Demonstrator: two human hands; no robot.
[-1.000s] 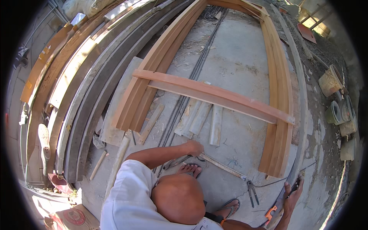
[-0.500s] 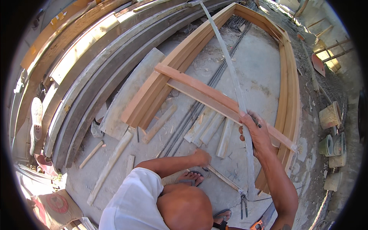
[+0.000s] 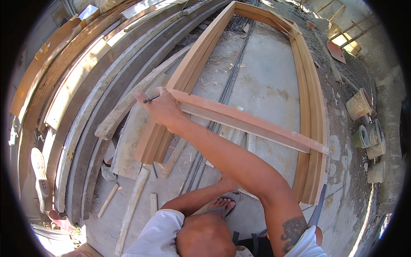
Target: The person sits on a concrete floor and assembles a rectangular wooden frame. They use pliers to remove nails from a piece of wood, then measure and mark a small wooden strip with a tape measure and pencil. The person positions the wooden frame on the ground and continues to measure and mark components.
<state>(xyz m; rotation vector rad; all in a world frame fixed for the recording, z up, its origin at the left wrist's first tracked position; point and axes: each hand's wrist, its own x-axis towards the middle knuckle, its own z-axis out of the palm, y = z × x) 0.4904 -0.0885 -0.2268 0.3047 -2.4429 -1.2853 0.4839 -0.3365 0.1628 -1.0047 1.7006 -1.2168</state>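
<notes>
Reaching across to the left, my right hand (image 3: 160, 109) is closed with a slim dark pen (image 3: 151, 99) between its fingers. It is at the left end of a reddish wooden crosspiece (image 3: 239, 115) that spans a long wooden frame (image 3: 316, 94). Close to its fingertips, a long pale batten (image 3: 141, 92) slants over the stacked beams; I cannot tell if the hand touches it. My left hand (image 3: 229, 182) is low in the middle, beside my knee. The right forearm covers most of its fingers. Part of a pale stick (image 3: 247, 193) shows just beyond that forearm.
Long grey beams (image 3: 87, 120) are stacked on the left. Dark steel rods (image 3: 227, 92) run along the concrete floor inside the frame. Buckets (image 3: 358, 104) stand at the right. A saw blade (image 3: 317, 207) is by the frame's near right end, and wood offcuts (image 3: 132, 210) lie near left.
My right hand has swung from the crosspiece's right part to its left end. The pale batten it held across the frame now slants at the left. The left hand stays low.
</notes>
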